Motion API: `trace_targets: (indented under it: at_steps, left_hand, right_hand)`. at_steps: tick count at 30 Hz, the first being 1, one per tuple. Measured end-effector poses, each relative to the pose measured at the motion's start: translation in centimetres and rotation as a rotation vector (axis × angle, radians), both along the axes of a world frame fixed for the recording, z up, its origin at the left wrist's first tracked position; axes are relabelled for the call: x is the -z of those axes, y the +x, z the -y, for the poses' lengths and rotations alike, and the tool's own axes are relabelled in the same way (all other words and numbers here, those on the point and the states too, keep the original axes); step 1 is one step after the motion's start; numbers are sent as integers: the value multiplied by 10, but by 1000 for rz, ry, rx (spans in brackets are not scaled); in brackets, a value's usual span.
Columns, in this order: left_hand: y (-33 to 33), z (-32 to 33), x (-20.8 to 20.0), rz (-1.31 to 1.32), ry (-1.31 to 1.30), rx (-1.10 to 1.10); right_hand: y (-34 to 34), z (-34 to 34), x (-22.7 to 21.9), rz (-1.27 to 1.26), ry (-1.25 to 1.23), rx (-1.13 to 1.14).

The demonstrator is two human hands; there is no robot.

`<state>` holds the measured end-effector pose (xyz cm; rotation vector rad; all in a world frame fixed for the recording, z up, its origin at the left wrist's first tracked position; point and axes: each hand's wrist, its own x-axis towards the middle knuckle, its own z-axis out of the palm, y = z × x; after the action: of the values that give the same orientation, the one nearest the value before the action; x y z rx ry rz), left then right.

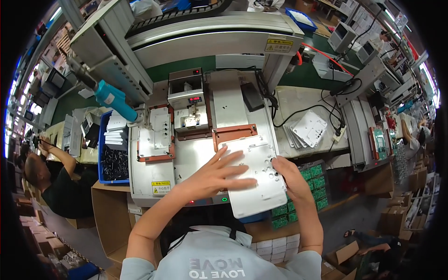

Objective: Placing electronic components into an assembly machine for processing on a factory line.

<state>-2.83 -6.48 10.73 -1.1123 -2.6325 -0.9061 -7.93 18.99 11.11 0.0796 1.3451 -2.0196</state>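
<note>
The left hand [212,177] is spread over the left part of a white panel [263,189], held at the near right of the silver machine bed [193,154]; the right hand [293,177] pinches its right edge. At left, a blue bin [101,154] contains stacked white pieces [116,133] farther back and loose black parts [115,167] nearer. Green circuit boards [318,182] lie in rows near right.

A white, round-cornered panel [259,200] with dark spots lies slanted beneath spread fingers [240,183].
</note>
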Motion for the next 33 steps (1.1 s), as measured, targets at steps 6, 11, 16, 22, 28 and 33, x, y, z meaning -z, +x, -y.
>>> trace_targets:
  at_steps: [6, 11, 16, 22, 28, 33]
  left_hand:
    - [-14, -2, 75, 136, -29, -215]
    - [-12, -12, 100, 141, 99, -327]
    - [-11, -28, 98, 43, -121, -525]
    - [-2, -54, 102, -31, -530, -632]
    - [-5, -53, 102, -43, -518, -570]
    - [-8, -53, 97, -34, -477, -579]
  right_hand:
    - [-14, 31, 75, -257, 283, 105]
    - [-25, 50, 103, -352, 418, 199]
    - [-26, 52, 99, -1040, 1061, 185]
    - [-36, 43, 95, -1271, 1430, -276]
    - [-116, 36, 120, -816, 447, 5]
    - [-135, 44, 145, -615, 236, -80]
